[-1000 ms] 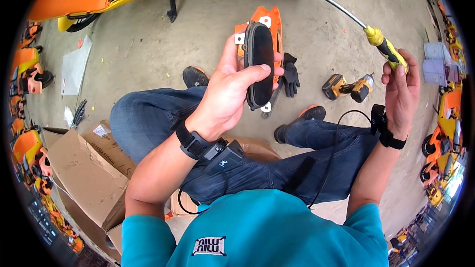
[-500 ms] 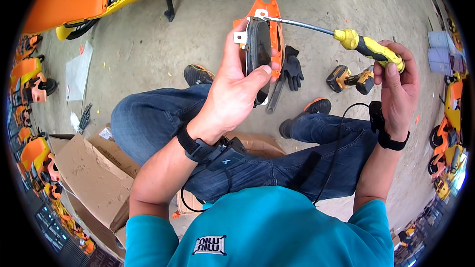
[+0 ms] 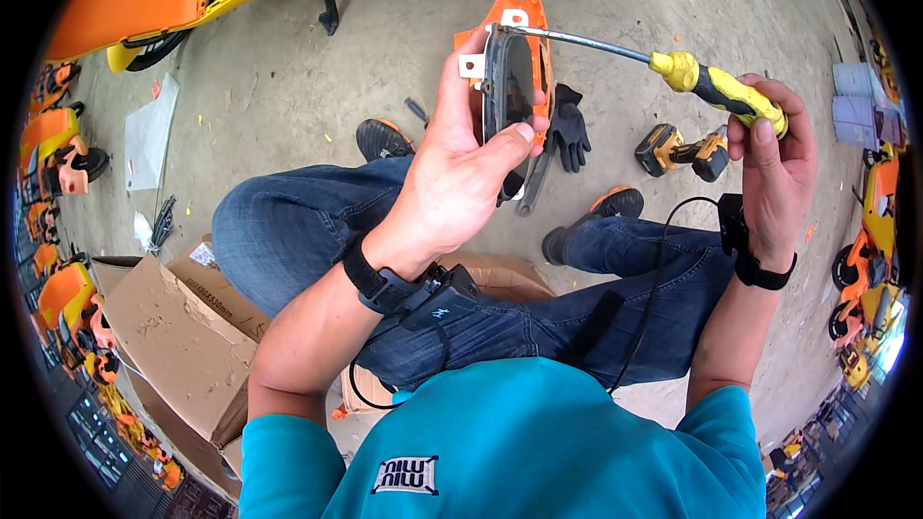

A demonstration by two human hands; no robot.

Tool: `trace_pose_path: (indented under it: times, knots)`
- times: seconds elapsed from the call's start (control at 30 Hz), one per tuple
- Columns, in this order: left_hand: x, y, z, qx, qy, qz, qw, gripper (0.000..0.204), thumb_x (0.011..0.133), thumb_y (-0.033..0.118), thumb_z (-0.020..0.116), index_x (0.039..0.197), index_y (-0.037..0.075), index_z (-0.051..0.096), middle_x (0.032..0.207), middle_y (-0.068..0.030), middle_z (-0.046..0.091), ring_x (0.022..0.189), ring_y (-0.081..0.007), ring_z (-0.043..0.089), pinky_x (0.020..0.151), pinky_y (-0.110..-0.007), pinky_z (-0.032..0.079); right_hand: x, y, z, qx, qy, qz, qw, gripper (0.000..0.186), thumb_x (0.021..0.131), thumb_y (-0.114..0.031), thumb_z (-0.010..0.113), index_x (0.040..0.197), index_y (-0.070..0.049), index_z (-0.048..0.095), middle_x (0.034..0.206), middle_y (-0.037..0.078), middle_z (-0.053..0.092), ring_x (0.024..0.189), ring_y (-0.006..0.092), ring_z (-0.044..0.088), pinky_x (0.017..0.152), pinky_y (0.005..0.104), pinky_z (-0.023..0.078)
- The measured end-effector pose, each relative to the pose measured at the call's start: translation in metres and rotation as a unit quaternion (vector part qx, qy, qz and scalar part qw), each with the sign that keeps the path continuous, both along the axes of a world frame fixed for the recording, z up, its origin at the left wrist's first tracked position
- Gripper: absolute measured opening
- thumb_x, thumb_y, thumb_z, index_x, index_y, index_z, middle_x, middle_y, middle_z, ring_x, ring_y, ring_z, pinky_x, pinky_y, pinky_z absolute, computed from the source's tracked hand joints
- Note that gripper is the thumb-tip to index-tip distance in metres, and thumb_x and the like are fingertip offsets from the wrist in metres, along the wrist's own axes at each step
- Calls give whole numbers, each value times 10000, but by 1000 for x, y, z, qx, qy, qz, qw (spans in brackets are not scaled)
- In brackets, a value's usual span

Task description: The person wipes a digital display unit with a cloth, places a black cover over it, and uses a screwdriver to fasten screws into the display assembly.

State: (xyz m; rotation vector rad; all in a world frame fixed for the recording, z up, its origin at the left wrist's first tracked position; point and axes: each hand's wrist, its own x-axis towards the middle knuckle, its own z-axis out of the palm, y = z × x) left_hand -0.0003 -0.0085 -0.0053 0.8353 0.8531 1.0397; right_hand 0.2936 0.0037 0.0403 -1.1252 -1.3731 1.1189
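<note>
My left hand [image 3: 466, 168] grips a dark oval display unit [image 3: 510, 82], its thumb on the dark face. The unit has a white tab [image 3: 471, 65] at its left side, and an orange plastic housing [image 3: 519, 12] stands against its back. A yellow and black screwdriver [image 3: 726, 94] is held by the handle in my right hand [image 3: 774, 163], with the fingers closed round it. Its long shaft runs left to the top edge of the display unit, where the tip meets the rim. What the tip bears on exactly is too small to tell.
On the floor beyond my knees lie a black glove [image 3: 569, 130], a wrench [image 3: 534, 183] and a yellow cordless drill [image 3: 683, 152]. Cardboard boxes [image 3: 168, 327] stand at my left. An orange and yellow scooter [image 3: 192, 0] is at the far left. Cables hang from both wrists.
The display unit and housing have shifted slightly up and tilted a little in my left hand. The screwdriver's tip has moved slightly left and up along with the unit's edge.
</note>
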Motion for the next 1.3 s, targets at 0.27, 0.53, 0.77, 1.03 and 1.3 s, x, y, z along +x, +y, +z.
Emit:
trace_pose_path:
  times: [0.27,0.53,0.77,1.03,1.3]
  knots:
    - [-1,0,-2,2,7,-2,1000,719,941,-56,480,1546,155,154,1266,-161,532,1066,-221,599,903,-382,537,-1,0,1,-4,-9,-4,1000,343,970,-127,616,1270,19,536,1213,134,613,829,94,577,705,205,491]
    - [0,0,-1,-3,9,-4,1000,725,938,-68,475,1548,155,154,1270,-161,530,1066,-217,598,901,-381,538,-1,0,-1,0,-6,2,1000,342,967,-128,623,1265,19,541,1211,135,617,826,92,582,708,204,496]
    - [0,0,-7,34,38,-3,999,749,925,-73,479,1555,164,150,1253,-137,529,1053,-194,593,905,-363,526,0,1,-1,9,-15,5,1000,332,962,-129,631,1249,15,546,1215,141,617,836,97,587,706,210,496]
    - [-1,-1,-12,81,124,10,989,752,911,-64,470,1557,167,163,1246,-97,506,1073,-150,553,914,-325,491,1,-1,1,28,-52,12,998,320,957,-137,640,1233,-2,552,1202,145,617,840,105,589,695,222,492]
    - [-1,-2,-11,72,120,14,990,755,895,-46,476,1553,158,168,1247,-80,484,1044,-128,520,888,-297,472,-12,-4,2,-46,-74,-13,996,419,964,-192,611,1312,-1,476,1108,81,573,760,83,534,659,222,457]
